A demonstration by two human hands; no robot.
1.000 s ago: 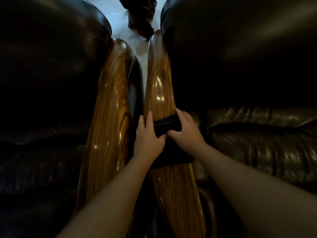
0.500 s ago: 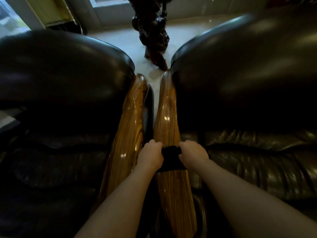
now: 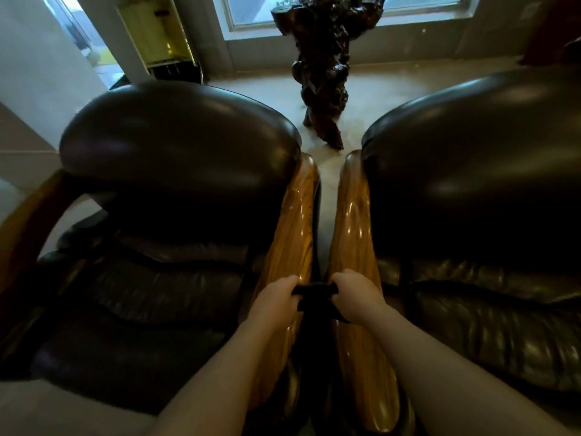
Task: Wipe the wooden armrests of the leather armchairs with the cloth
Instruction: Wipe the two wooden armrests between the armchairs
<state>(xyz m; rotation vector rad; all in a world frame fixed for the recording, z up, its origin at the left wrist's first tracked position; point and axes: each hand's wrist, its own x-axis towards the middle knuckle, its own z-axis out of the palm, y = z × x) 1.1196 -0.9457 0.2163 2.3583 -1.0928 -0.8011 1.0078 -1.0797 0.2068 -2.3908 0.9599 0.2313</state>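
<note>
Two dark leather armchairs stand side by side, the left armchair (image 3: 176, 158) and the right armchair (image 3: 478, 146). Between them run two glossy wooden armrests, the left one (image 3: 295, 221) and the right one (image 3: 352, 221), with a narrow gap. A small black cloth (image 3: 316, 295) is stretched between my hands over that gap. My left hand (image 3: 275, 302) grips its left end above the left armrest. My right hand (image 3: 356, 295) grips its right end above the right armrest. Whether the cloth touches the wood is unclear.
A dark gnarled wooden stand (image 3: 323, 73) rises on the pale floor behind the chairs, below a window (image 3: 251, 11). A yellowish cabinet (image 3: 157, 33) is at the back left. The left chair's outer wooden armrest (image 3: 28, 221) curves at the far left.
My hands went from flat on the cloth atop the right armrest to fists gripping its ends. The cloth has lifted and shifted left over the gap. My head has tilted up and back.
</note>
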